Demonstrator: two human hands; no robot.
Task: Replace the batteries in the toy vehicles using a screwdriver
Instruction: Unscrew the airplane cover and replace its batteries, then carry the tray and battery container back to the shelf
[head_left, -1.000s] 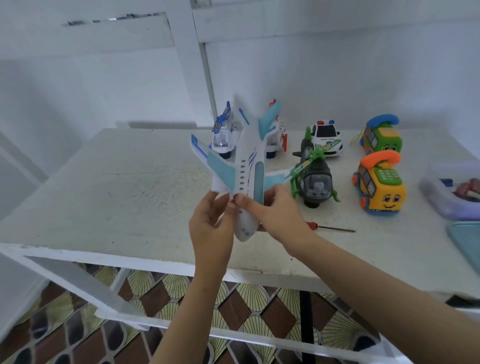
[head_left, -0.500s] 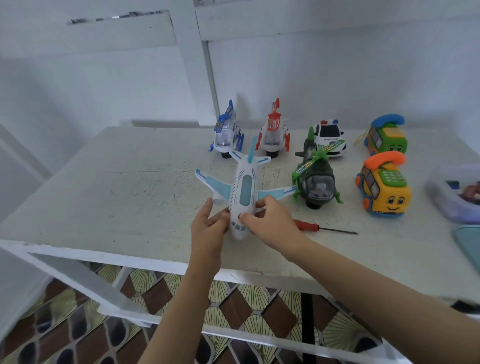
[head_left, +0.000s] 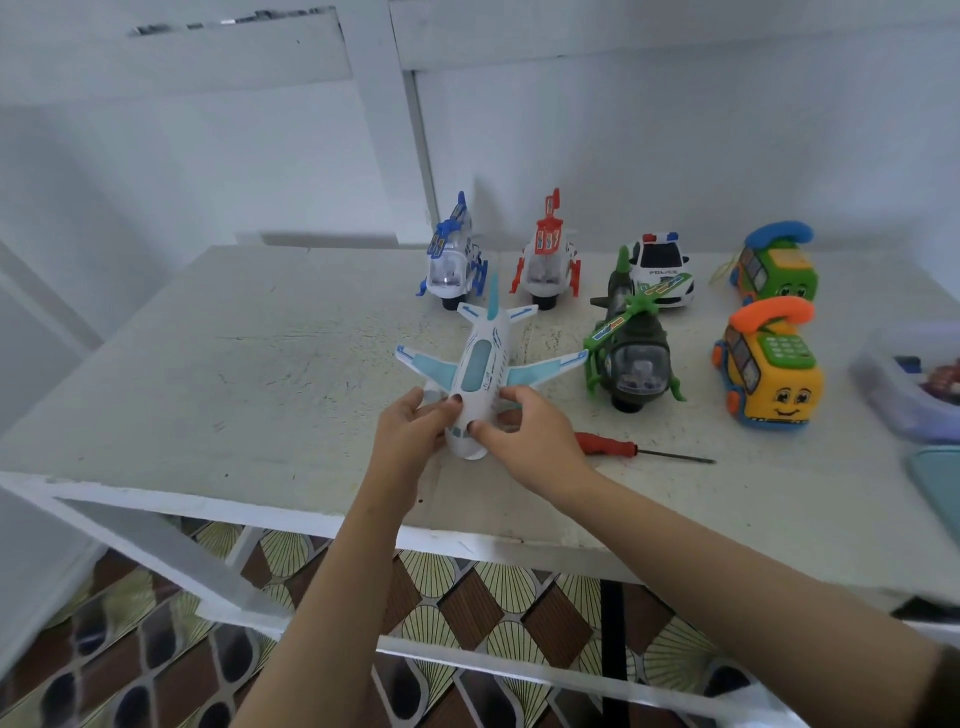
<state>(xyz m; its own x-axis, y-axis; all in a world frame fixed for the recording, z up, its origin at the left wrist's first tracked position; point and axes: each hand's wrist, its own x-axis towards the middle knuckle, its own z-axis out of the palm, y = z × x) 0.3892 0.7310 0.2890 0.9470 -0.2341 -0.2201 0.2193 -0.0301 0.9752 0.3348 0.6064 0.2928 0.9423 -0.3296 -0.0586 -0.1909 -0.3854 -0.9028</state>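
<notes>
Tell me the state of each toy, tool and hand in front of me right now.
White and blue toy airplane: upright, held at nose.
Left hand: grips airplane nose.
Right hand: grips airplane nose.
Red-handled screwdriver: lying flat, untouched.
Dark green toy helicopter: standing upright.

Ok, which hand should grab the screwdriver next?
Right, probably. The right hand holds the airplane directly beside the screwdriver, whose red handle points toward it on the table. The left hand grips the other side of the airplane and would have to cross over it.
</notes>
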